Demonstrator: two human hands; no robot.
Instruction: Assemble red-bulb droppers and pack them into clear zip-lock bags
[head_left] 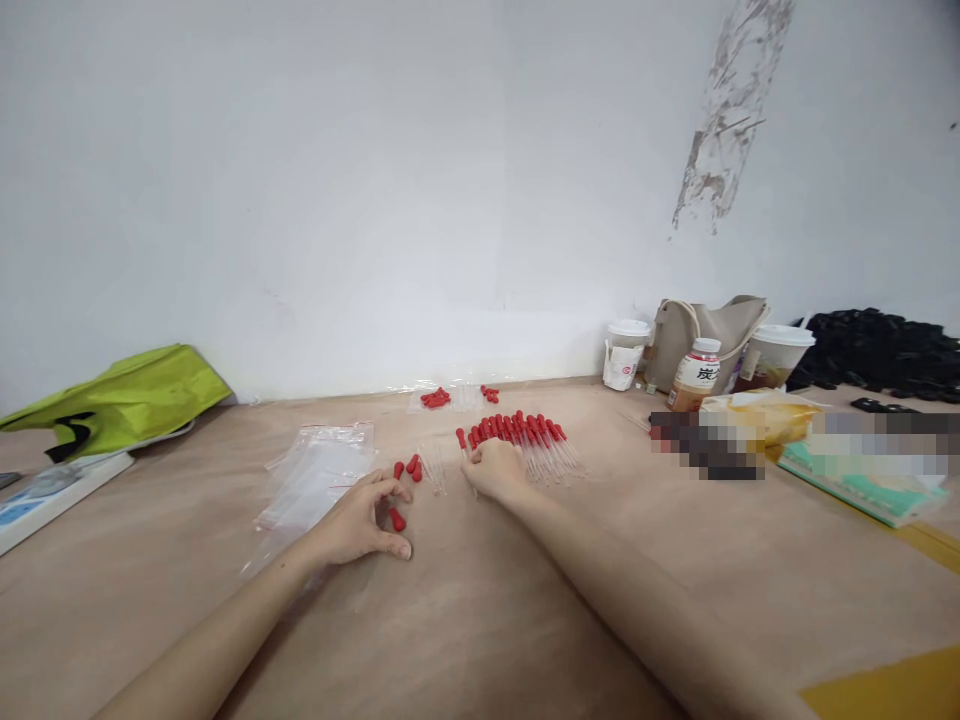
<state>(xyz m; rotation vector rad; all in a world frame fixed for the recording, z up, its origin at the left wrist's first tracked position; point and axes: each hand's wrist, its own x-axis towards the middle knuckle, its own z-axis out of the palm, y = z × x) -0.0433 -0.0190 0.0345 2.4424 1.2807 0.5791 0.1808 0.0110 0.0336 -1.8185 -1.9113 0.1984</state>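
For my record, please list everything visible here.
droppers: many, clear-red, centre
near bulbs: four visible, red, centre
far bulbs: several, red, rear
tubes: several, clear, centre
sachets: several, clear, left
fabric: one, lime, left
strip: one, white, left
cups: two, white lids, right
bottle: one, brown, right
handbag: one, beige, right
heap: one, black, right
packets: two, yellow and green, right
pixelated items: uncountable, mixed, right
table: one, brown, below
wall: one, white, behind
left grip: one, bare, at near bulbs
right grip: one, bare, on leftmost dropper

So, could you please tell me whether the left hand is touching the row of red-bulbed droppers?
Apart. The head view shows bare brown surface between the left hand and the row of red-bulbed droppers.
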